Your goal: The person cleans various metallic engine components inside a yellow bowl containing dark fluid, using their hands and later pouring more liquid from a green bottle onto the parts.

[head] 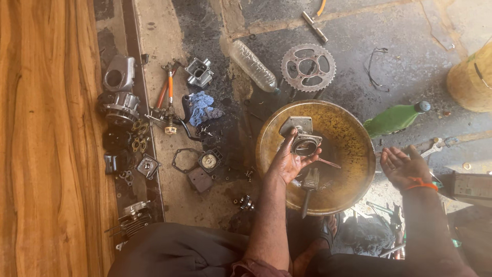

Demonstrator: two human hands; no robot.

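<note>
Brush (309,185) in oily metal basin (353,149), engine part (302,137) in left hand (288,160)

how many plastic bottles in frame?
2: a clear bottle lying on the floor beside the sprocket, and a green bottle lying right of the metal basin. Clutter may hide others.

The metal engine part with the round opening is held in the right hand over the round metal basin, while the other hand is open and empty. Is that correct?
Not quite: the head view shows the left hand holding the metal engine part over the round metal basin. The open, empty hand is the right hand.
</note>
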